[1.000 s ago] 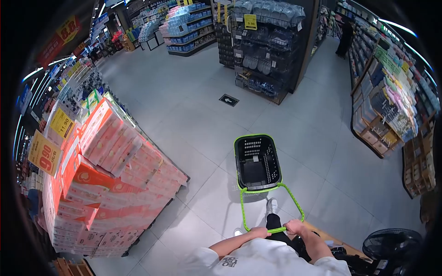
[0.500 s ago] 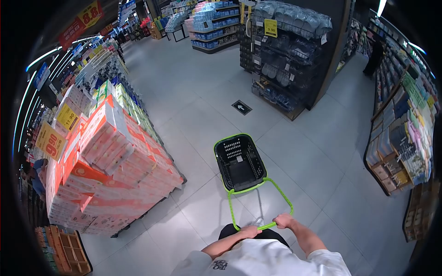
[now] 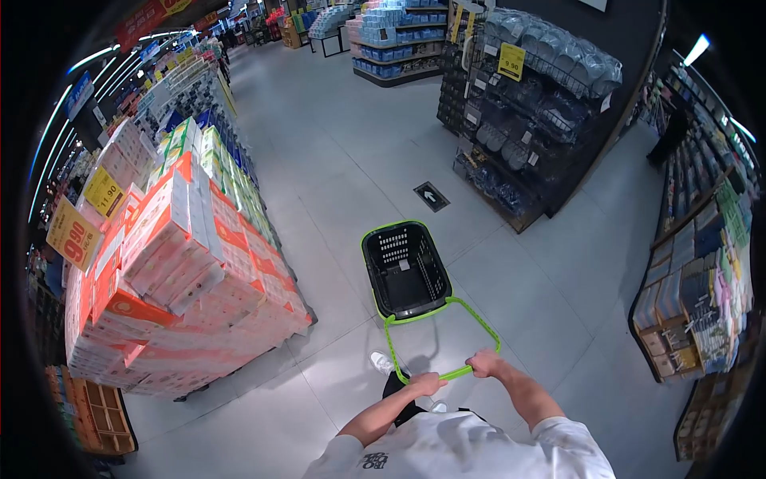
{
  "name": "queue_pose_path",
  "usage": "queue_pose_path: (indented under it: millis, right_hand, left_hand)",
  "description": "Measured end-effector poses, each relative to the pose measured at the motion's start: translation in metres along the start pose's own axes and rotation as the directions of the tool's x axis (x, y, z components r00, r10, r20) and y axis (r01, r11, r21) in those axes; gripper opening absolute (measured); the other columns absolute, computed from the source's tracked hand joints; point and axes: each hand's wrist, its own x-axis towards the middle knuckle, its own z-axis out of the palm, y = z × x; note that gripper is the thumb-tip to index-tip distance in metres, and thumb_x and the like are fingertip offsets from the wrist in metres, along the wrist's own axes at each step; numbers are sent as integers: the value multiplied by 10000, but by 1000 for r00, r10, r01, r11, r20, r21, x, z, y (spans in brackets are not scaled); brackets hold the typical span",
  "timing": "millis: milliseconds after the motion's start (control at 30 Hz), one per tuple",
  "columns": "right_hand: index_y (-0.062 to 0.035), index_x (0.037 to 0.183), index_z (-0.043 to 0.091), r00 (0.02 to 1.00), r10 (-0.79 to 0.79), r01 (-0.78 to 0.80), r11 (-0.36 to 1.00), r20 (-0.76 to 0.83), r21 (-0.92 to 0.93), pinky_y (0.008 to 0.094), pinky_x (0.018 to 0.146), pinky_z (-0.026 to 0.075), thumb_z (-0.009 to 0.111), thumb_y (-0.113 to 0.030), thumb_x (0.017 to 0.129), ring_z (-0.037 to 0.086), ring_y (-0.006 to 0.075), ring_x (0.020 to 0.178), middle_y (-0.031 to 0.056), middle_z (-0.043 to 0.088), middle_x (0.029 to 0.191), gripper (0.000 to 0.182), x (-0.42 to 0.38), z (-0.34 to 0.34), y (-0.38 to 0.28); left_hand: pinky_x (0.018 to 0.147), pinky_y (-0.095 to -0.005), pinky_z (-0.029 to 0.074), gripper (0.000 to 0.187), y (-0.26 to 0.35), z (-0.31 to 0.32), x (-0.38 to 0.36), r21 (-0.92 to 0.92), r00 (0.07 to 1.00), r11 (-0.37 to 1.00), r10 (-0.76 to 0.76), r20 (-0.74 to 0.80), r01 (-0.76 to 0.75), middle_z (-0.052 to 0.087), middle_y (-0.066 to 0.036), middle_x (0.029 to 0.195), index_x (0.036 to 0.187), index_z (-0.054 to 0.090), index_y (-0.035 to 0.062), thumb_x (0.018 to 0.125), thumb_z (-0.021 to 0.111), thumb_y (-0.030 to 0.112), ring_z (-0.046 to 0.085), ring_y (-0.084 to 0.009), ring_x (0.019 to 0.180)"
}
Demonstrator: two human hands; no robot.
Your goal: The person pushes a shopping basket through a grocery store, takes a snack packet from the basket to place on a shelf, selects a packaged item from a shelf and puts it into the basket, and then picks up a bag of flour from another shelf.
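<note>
A black shopping basket (image 3: 405,275) with a lime-green rim stands on the floor in front of me; nothing shows inside except a small pale patch. Its long green handle (image 3: 479,317) is swung out toward my body. My left hand (image 3: 427,385) is closed around the near bar at its left end. Around the right end of the same bar, my right hand (image 3: 485,364) is wrapped. A white shoe (image 3: 381,363) of mine shows left of the handle.
A tall stack of pink-and-orange packs (image 3: 183,295) with price signs rises on the left. At the upper right is a dark rack (image 3: 527,120) of bagged goods. Shelves of folded textiles (image 3: 694,295) line the right. A floor arrow marker (image 3: 432,196) lies beyond the basket.
The basket and both hands sit slightly higher and further left in view. My left foot has come forward into sight. The rack has shifted right and grown nearer. Both hands keep their hold.
</note>
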Motion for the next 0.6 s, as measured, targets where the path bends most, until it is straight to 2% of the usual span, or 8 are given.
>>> queue_pose_path:
  millis: [133, 233, 367, 500, 600]
  right_hand:
    - [-143, 910, 685, 1000, 5, -7, 998, -28, -63, 506, 681, 520, 581, -161, 696, 672, 364, 791, 129, 695, 794, 238, 63, -41, 10]
    - [-157, 929, 695, 990, 125, -122, 991, 60, -50, 479, 733, 529, 582, -174, 721, 681, 339, 829, 121, 702, 819, 237, 113, -74, 5]
    - [-168, 948, 697, 984, 171, -169, 985, 59, -40, 477, 746, 529, 574, -167, 742, 682, 331, 850, 122, 704, 846, 240, 161, -126, 0]
    - [-174, 971, 698, 981, 187, -185, 982, 50, -47, 480, 752, 529, 566, -171, 759, 682, 332, 858, 120, 709, 875, 250, 216, -165, -1]
    - [-177, 989, 698, 985, 169, -168, 986, 32, -19, 484, 760, 527, 560, -177, 767, 681, 332, 869, 119, 711, 891, 262, 256, -190, 3]
  left_hand:
    - [896, -484, 496, 535, -32, -61, 26, -21, 999, 1000, 20, -48, -21, 677, -151, 1146, 1134, 663, 67, 953, 490, 539, 638, -331, 1090]
    - [889, -468, 500, 516, -65, -110, 30, -32, 999, 999, 10, -42, -11, 677, -134, 1155, 1144, 666, 87, 947, 503, 535, 640, -321, 1087]
    - [892, -446, 499, 514, -98, -176, 47, -27, 999, 999, 27, -43, -28, 677, -122, 1163, 1173, 665, 105, 933, 520, 535, 639, -307, 1092]
    - [933, -465, 468, 544, -124, -237, 51, -61, 994, 997, -45, -100, 39, 683, -106, 1163, 1169, 673, 95, 914, 528, 552, 623, -296, 1130]
    - [939, -478, 459, 575, -152, -277, 68, -34, 992, 999, -39, -121, 35, 678, -108, 1177, 1153, 679, 79, 891, 538, 571, 618, -296, 1141]
